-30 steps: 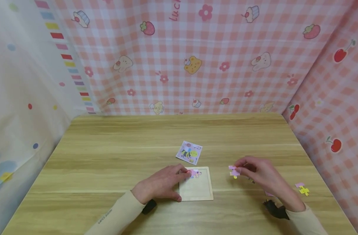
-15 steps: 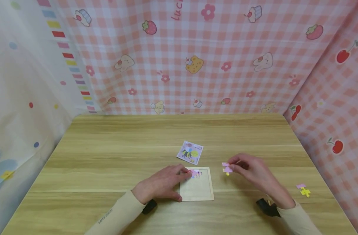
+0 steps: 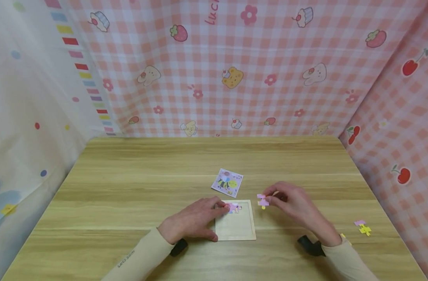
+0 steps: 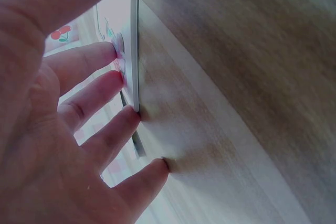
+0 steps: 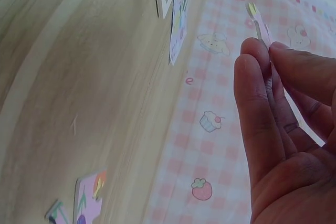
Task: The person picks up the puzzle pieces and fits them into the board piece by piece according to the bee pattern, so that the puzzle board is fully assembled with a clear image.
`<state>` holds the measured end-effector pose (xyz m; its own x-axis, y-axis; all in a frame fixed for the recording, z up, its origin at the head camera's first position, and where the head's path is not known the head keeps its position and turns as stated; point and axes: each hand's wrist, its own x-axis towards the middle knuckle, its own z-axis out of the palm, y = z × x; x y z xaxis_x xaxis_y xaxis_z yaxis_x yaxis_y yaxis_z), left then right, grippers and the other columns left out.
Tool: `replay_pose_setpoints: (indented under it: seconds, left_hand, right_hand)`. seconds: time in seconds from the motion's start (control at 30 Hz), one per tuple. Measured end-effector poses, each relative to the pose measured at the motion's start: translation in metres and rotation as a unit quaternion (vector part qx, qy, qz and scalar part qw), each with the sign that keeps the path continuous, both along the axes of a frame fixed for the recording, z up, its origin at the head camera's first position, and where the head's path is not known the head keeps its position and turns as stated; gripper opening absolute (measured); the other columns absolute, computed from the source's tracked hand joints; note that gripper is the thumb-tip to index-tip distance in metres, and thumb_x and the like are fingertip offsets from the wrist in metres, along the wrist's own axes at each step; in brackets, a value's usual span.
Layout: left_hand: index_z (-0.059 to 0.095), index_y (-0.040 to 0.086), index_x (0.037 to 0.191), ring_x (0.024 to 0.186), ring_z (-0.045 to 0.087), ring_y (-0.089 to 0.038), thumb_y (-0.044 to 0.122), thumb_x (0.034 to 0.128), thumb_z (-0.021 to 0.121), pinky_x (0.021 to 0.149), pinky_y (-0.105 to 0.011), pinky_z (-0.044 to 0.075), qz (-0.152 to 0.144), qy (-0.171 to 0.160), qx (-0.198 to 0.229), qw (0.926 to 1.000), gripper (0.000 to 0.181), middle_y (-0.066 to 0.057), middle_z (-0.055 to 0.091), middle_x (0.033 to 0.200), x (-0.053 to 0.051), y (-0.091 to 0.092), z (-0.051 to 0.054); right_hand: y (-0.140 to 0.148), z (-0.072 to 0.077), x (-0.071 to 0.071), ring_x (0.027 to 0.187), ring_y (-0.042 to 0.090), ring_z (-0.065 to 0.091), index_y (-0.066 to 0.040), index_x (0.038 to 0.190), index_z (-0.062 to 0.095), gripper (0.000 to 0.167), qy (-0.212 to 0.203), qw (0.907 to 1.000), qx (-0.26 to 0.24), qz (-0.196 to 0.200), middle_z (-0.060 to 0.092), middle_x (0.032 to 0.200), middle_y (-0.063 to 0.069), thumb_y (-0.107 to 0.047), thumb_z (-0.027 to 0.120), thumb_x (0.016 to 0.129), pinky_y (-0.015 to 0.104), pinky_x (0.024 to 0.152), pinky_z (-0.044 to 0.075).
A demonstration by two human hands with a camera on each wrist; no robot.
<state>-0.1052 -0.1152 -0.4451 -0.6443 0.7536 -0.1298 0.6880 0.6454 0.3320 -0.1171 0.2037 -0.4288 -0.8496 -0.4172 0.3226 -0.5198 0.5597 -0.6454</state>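
Pinching a puzzle piece between thumb and fingertips, the right hand holds it just to the right of a shallow wooden tray. The piece is mostly pink, with a yellow knob on its near side; the right wrist view shows it edge-on, sticking out past the fingertips.

The left hand grasps nothing. Its fingers are spread, reaching over the left side of the tray. Two fingertips rest on a pink patterned patch of puzzle, which lies inside the tray along its far edge, toward the left corner; the fingers hide part of it, so I cannot tell how many pieces it has. In the left wrist view another fingertip is at the tray's corner and the little finger touches the desk outside it. The thumb is at the tray's near left corner.

Just beyond the tray, a square card printed with a bee lies turned at an angle. Well to the right is a loose pink and yellow piece, and a bit of yellow shows beside the right sleeve. The right wrist view shows a pink piece with a flower design. Behind the desk hangs a pink checked cloth.
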Motion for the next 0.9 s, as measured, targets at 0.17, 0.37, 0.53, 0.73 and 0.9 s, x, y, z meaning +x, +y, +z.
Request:
replay_pose_setpoints:
  seconds: [0.17,0.37,0.53,0.73,0.9]
  left_hand:
    - [0.049,0.011,0.155,0.128,0.051,-0.021,0.035,0.0819,0.089,0.115,-0.036,0.040,0.000,-0.001,0.002,1.0000,0.086,-0.003,0.052,0.142,0.000,-0.001,0.000]
    - [0.049,0.011,0.155,0.128,0.051,-0.020,0.036,0.0822,0.088,0.114,-0.033,0.041,0.003,-0.004,-0.002,1.0000,0.086,-0.002,0.052,0.142,0.000,0.000,0.000]
    - [0.049,0.012,0.155,0.128,0.051,-0.020,0.037,0.0825,0.088,0.113,-0.033,0.041,0.002,-0.004,-0.006,1.0000,0.087,-0.002,0.052,0.142,0.000,0.000,0.000]
    - [0.050,0.011,0.155,0.128,0.052,-0.020,0.037,0.0823,0.088,0.113,-0.034,0.042,-0.003,0.002,-0.004,1.0000,0.086,-0.004,0.053,0.142,0.000,0.000,0.000]
    - [0.049,0.012,0.155,0.128,0.051,-0.019,0.038,0.0830,0.088,0.113,-0.033,0.042,-0.001,-0.001,-0.007,1.0000,0.086,-0.003,0.052,0.143,0.000,0.000,0.001]
  right_hand:
    - [-0.006,0.001,-0.001,0.083,0.010,0.070,-0.014,0.097,0.077,0.020,-0.013,0.9999,0.007,0.004,0.074,0.096,-0.004,0.002,0.081,0.086,0.026,0.071,0.061]
    - [-0.012,-0.001,-0.003,0.086,0.015,0.071,-0.013,0.097,0.076,0.020,-0.031,0.9993,0.019,0.007,0.074,0.098,-0.002,0.003,0.080,0.086,0.028,0.075,0.061]
    - [-0.018,-0.002,-0.005,0.086,0.014,0.070,-0.013,0.098,0.076,0.018,-0.046,0.9986,0.023,0.011,0.074,0.098,-0.002,0.002,0.079,0.087,0.027,0.074,0.061]
    - [-0.025,-0.006,-0.006,0.084,0.010,0.069,-0.014,0.097,0.076,0.018,-0.055,0.9979,0.028,0.017,0.073,0.096,-0.004,0.001,0.079,0.088,0.025,0.072,0.060]
    - [-0.029,-0.010,-0.007,0.084,0.009,0.069,-0.015,0.097,0.076,0.016,-0.066,0.9972,0.028,0.019,0.072,0.097,-0.005,-0.001,0.079,0.089,0.025,0.072,0.059]
